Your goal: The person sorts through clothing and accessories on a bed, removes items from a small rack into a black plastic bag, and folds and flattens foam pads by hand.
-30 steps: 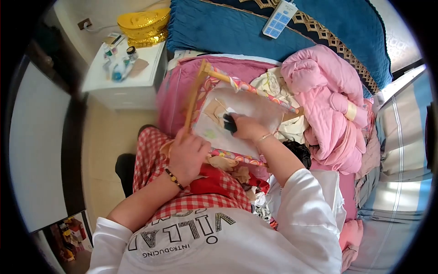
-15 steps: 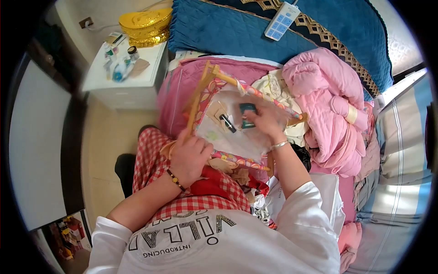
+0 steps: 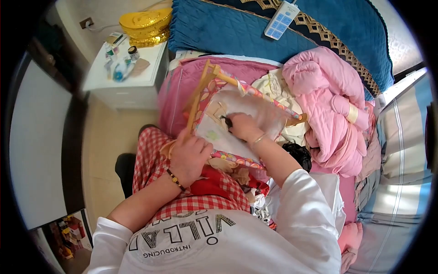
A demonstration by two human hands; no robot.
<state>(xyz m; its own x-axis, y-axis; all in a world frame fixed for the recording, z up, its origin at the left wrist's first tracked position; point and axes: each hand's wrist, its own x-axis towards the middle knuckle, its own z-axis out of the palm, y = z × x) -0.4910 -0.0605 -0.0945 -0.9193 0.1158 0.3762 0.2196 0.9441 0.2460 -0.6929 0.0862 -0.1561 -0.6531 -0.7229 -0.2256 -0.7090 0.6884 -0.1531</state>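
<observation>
A wooden-framed basket [image 3: 199, 102] with a floral fabric border leans over my lap, its pale sheer lining facing up. My left hand [image 3: 191, 153] is closed round its near left wooden bar. Inside it, my right hand [image 3: 243, 127] has its fingers closed on a small black tube [image 3: 228, 121], which is partly covered by the fingers. Just beyond the fingertips lie beige flat pieces [image 3: 216, 111], and a pale green patch [image 3: 212, 135] shows on the lining. The teal packet is out of sight.
A pink quilt [image 3: 319, 82] is heaped to the right on the bed. A white power strip [image 3: 281, 20] rests on the blue headboard cover [image 3: 219, 27]. At the left, a white nightstand [image 3: 102, 82] carries small bottles and a gold ingot-shaped box [image 3: 145, 27].
My right hand has moved left and closed on the black tube. The teal packet it was touching no longer shows. My left hand keeps its grip on the bar.
</observation>
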